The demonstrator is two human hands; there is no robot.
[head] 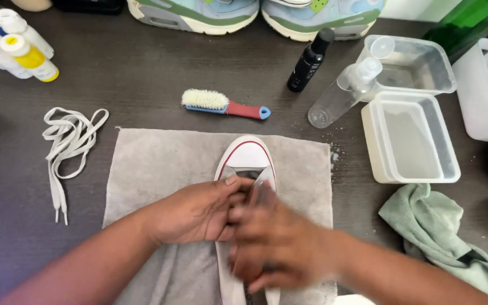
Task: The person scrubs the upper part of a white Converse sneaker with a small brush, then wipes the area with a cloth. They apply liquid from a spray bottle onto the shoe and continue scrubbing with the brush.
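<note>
A white canvas sneaker (248,155) with a red stripe round its toe cap lies on a grey towel (159,164), toe pointing away from me. My left hand (199,212) grips the shoe's left side at the tongue opening. My right hand (275,243) is blurred and lies over the middle of the shoe; whether it holds anything I cannot make out. The heel end is hidden under my hands.
White laces (69,144) lie left of the towel. A brush (224,105) with a red and blue handle, a black bottle (310,60) and a clear spray bottle (343,93) sit behind it. Two plastic tubs (410,138), a green cloth (439,231), paint bottles (15,48) and two sneakers (255,14) surround the towel.
</note>
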